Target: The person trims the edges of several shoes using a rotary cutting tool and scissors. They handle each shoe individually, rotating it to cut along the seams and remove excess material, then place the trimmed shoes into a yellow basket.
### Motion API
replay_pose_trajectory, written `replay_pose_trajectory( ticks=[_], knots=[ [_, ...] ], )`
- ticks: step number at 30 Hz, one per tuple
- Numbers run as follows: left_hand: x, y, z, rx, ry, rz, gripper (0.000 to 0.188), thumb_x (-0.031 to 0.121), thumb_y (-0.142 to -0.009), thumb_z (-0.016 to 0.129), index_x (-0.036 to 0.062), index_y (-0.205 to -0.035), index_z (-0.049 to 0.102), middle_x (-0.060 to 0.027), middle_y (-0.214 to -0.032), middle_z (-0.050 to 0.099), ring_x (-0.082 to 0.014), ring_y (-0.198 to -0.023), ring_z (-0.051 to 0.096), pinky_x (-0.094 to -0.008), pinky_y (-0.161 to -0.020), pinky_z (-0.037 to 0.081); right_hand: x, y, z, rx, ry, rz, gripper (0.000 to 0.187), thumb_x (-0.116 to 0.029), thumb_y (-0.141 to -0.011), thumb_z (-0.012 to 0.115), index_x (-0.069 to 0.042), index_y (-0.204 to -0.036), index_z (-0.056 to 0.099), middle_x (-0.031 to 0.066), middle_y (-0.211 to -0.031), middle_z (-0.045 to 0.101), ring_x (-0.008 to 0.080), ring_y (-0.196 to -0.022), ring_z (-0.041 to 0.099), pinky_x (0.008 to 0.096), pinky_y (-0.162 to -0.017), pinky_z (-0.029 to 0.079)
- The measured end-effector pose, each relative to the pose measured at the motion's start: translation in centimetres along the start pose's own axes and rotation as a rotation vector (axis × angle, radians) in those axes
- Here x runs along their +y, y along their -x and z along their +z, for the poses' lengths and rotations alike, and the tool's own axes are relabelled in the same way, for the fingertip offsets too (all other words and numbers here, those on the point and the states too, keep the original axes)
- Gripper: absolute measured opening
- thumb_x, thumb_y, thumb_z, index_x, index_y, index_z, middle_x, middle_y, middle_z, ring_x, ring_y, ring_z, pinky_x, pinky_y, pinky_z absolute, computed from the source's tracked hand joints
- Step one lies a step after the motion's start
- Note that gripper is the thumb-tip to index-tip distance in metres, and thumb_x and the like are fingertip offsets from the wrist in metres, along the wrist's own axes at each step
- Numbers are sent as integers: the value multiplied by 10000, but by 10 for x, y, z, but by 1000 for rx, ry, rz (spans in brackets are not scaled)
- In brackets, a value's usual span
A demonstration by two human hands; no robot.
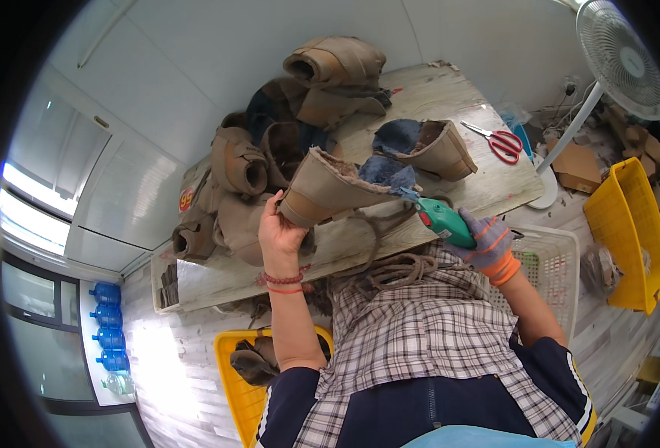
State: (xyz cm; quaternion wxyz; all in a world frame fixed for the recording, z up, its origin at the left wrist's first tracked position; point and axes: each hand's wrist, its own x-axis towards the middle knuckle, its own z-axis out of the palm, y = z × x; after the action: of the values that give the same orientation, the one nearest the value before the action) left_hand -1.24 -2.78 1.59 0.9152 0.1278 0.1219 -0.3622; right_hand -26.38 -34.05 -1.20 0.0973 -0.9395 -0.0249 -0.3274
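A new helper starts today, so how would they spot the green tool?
Start at the wooden table; near its closest edge is the gloved right hand. That hand holds the green tool. Unlike the red-handled scissors, it is chunky and green.

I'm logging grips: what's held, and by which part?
Left hand: tan fleece-lined boot upper, by its left end. Gloved right hand: green power tool, by its rear end.

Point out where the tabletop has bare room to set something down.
Two patches on the table: one between the scissors and the far edge; another between the scissors and the near right corner. The left side is crowded with heaped brown boot parts.
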Motion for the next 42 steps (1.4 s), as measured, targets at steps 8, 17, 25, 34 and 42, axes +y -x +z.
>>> replay_pose_trajectory(
  ticks=[8, 17, 25, 34, 42],
  knots=[
    [-16, -9, -7, 38, -47, -3, 321, 109, -870, 530, -77, -1132, 524, -205, -1164, 595, -341, -1098, 566, -488, -983, 437, -8, -8, 1, 47, -32, -31, 684, -381, -610, 824, -41, -1159, 600, 51, -560, 518, 214, -468, 510, 332, -494, 431],
    [-44, 1, 4, -99, -36, -24, 360, 80, -878, 487, -102, -1189, 491, -222, -1216, 561, -336, -1151, 537, -491, -1017, 411, -22, -20, 4, 170, -161, -31, 670, -407, -606, 823, -60, -1139, 613, 50, -548, 516, 225, -469, 510, 331, -490, 422],
    [-69, 30, 13, -288, -117, 144, 447, 15, -856, 469, -36, -1300, 443, -166, -1318, 506, -294, -1237, 471, -464, -1078, 348, -37, -29, -5, 75, -301, 67, 660, -400, -627, 818, -41, -1140, 609, 111, -644, 609, 272, -547, 587, 348, -519, 464],
    [-87, 50, 6, -412, -463, 423, 408, -53, -829, 520, 23, -1229, 550, -104, -1230, 578, -241, -1159, 532, -413, -1030, 403, -53, -37, -14, -84, -595, 262, 691, -369, -643, 825, -7, -1179, 582, 186, -849, 664, 299, -715, 663, 339, -644, 522],
    [-93, 43, -30, -343, -1055, 646, 298, -47, -852, 551, 5, -1142, 599, -45, -1127, 617, -165, -1027, 583, -301, -935, 401, -63, -42, -10, -28, -723, 354, 670, -324, -656, 827, -44, -1210, 577, 147, -859, 683, 211, -738, 680, 300, -673, 530]
  ],
)
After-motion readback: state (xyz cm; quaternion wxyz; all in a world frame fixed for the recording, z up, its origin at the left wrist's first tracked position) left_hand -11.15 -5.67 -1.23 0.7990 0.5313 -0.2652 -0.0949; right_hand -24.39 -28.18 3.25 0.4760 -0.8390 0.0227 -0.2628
